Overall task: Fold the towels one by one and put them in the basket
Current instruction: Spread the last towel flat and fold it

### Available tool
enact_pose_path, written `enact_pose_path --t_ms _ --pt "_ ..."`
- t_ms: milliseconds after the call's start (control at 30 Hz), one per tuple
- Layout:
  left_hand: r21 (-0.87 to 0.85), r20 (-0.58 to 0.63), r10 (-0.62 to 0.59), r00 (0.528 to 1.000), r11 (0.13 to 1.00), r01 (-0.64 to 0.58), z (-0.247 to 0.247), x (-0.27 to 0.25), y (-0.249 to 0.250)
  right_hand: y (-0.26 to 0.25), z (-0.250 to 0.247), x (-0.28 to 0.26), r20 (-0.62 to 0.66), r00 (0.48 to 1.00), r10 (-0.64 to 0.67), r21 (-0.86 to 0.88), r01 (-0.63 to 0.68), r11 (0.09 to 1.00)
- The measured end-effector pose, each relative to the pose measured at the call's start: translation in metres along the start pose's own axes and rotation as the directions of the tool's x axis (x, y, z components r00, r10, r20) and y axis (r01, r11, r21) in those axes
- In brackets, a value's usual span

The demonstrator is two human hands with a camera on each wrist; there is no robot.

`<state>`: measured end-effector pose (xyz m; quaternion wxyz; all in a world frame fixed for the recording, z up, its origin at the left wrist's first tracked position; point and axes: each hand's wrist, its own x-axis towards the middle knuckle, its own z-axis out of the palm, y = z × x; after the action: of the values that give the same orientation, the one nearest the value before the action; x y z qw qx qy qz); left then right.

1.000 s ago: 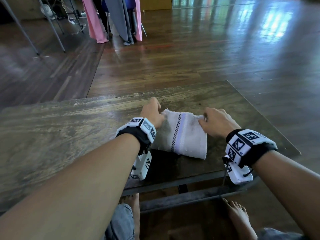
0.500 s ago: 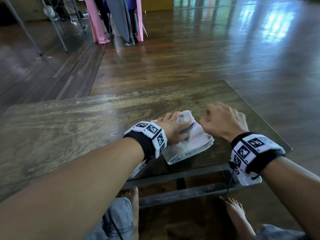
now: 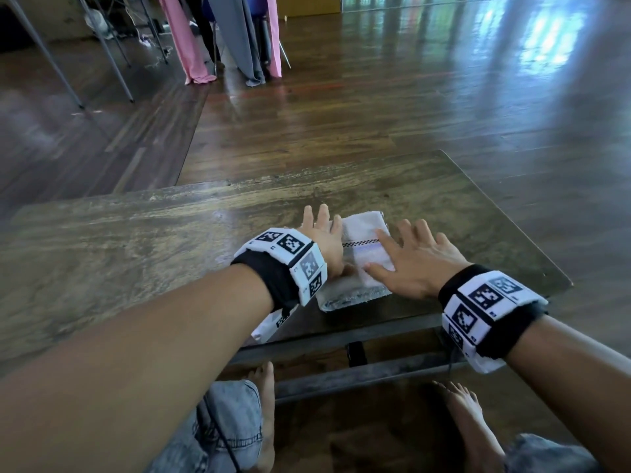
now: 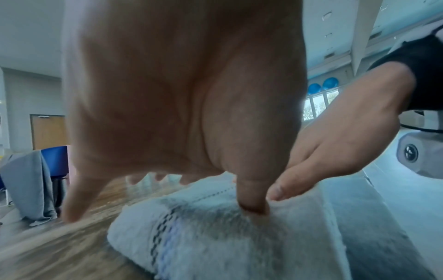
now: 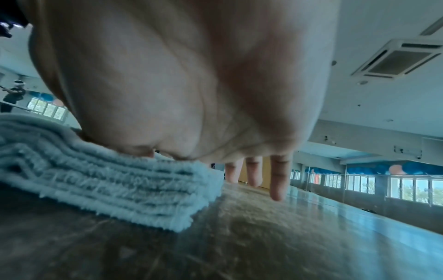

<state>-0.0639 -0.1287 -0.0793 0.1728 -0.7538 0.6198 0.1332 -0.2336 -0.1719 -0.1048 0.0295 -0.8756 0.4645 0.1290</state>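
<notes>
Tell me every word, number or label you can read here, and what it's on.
No readable words or numbers in any view.
Left wristband: black-and-white square code patterns only, no letters.
Right wristband: the same kind of patterns; tiny marks beside them too small to read.
Towel: a checkered stripe, no text.

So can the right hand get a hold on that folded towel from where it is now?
Probably yes. The right hand already lies flat on the folded towel, fingers spread, while the left hand presses its other side. The towel's near edge on the table looks uncovered.

Towel (image 3: 362, 233) on table (image 3: 136, 240), between hands.
</notes>
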Motion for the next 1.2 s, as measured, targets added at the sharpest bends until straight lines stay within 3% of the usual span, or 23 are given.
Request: enact_pose_path --t_ms 67,133,233,333,567,833,933,1100,1200 --pt "0.027 0.046 -0.042 0.998 0.999 0.041 -0.002 0.002 0.004 -0.004 -0.002 0.0 -0.116 0.993 -0.033 0.007 0.034 0.999" --pt "0.074 0.115 -0.056 0.992 0.996 0.048 0.0 0.005 0.006 -0.007 0.001 0.003 -0.19 0.97 -0.152 0.033 0.161 0.986" --pt "0.049 0.15 -0.017 0.989 0.999 0.01 0.011 0.006 0.0 -0.005 0.011 0.01 -0.096 0.947 -0.306 0.105 0.315 0.943" --pt "-0.016 0.129 0.063 0.99 0.998 -0.061 0.024 0.006 -0.013 -0.002 0.019 0.018 -0.009 0.955 -0.298 0.23 0.292 0.928" --pt "-0.123 0.082 0.16 0.984 0.981 -0.149 0.034 0.007 -0.028 -0.006 0.024 0.024 0.0 0.979 -0.203 0.337 0.192 0.922" --pt "-0.244 0.022 0.163 0.986 0.958 -0.153 0.037 -0.001 -0.03 -0.016 0.027 0.015 -0.006 0.995 -0.098 0.409 0.092 0.908" --pt "-0.34 0.0 0.117 0.993 0.934 -0.11 0.041 -0.003 -0.032 -0.018 0.029 0.013 -0.01 0.997 -0.08 0.425 0.076 0.902" --pt "-0.478 -0.02 -0.183 0.983 0.865 0.151 0.06 -0.009 -0.041 -0.03 0.037 0.002 -0.003 1.0 -0.001 0.466 0.003 0.885" --pt "-0.517 -0.131 -0.234 0.963 0.845 0.135 0.061 -0.015 -0.032 -0.038 0.039 -0.007 0.009 0.999 0.036 0.482 -0.036 0.876"
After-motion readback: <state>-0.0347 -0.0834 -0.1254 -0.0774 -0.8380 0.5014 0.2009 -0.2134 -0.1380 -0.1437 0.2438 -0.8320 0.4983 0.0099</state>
